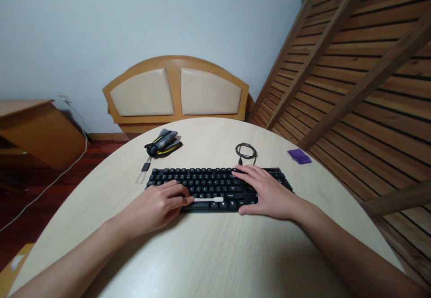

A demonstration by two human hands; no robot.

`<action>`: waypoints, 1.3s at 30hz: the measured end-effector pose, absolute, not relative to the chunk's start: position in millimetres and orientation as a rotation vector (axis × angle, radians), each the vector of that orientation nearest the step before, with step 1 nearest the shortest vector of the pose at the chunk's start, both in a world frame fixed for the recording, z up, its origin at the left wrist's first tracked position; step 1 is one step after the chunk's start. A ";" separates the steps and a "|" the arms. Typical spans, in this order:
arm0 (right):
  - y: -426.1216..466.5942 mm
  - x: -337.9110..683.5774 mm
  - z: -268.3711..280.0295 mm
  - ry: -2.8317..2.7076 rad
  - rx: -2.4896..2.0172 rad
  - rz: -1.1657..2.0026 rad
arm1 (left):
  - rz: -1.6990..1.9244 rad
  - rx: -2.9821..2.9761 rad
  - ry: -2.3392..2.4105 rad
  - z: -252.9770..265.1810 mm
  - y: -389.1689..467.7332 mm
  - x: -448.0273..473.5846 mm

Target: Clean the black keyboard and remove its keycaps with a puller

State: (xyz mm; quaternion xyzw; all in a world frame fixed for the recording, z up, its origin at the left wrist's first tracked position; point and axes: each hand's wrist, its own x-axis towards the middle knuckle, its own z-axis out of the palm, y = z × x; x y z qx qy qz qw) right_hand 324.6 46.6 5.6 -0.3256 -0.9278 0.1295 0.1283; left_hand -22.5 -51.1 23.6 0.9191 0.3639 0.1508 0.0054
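A black keyboard (202, 182) lies flat on the round pale wooden table (202, 253). My left hand (164, 201) is over its left front part, fingers closed around a slim white toothbrush (208, 199). The brush points right, its wider end over the bottom rows of keys; its bristles cannot be made out. Spread across the keyboard's right side, my right hand (266, 190) rests with fingers apart and its thumb near the front edge. Behind the keyboard, a coiled black cable (246, 151) lies on the table, its plug end toward the right hand.
A folded grey, black and yellow cloth item (164, 143) with a dark tag (146, 167) lies at the back left. A folded purple cloth or pouch (299, 156) is on the right. Beyond stand a padded headboard (177, 89) and a slatted wooden panel (353, 64).
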 end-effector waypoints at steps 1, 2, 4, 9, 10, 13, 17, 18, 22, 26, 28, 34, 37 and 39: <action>46.9 325.2 6.0 -2.696 -0.950 0.380 | 0.471 2.872 1.137 24.0 -50.7 -24.5; 47.4 326.0 6.2 -2.695 -0.953 0.381 | 0.468 2.869 1.135 24.6 -50.3 -26.2; 49.1 328.2 6.2 -2.698 -0.965 0.379 | 0.467 2.870 1.142 26.3 -49.8 -29.2; 55.6 335.3 5.3 -2.704 -1.015 0.376 | 0.499 2.855 1.175 28.2 -47.4 -37.8; 56.8 336.6 5.5 -2.705 -1.022 0.375 | 0.501 2.851 1.179 27.7 -46.7 -40.1; 59.5 339.6 7.2 -2.713 -1.038 0.367 | 0.475 2.832 1.192 25.1 -44.4 -48.2; 61.8 343.5 7.6 -2.716 -1.038 0.344 | 0.441 2.807 1.193 23.8 -41.7 -57.8; 62.6 344.7 6.9 -2.716 -1.039 0.339 | 0.442 2.803 1.193 24.2 -41.1 -59.3; 67.4 350.6 2.4 -2.707 -1.039 0.340 | 0.468 2.796 1.194 27.8 -39.4 -63.5; 71.7 355.0 0.2 -2.696 -1.029 0.363 | 0.475 2.789 1.196 29.3 -37.1 -69.9; 72.6 356.0 1.1 -2.690 -1.038 0.372 | 0.464 2.778 1.212 28.8 -35.8 -75.2; 74.3 359.5 3.1 -2.690 -1.075 0.379 | 0.441 2.732 1.273 28.1 -33.6 -89.8; 76.4 362.3 1.2 -2.681 -1.065 0.378 | 0.454 2.695 1.302 29.1 -33.1 -92.9; 77.9 363.8 0.1 -2.678 -1.062 0.376 | 0.460 2.677 1.301 29.7 -32.9 -94.6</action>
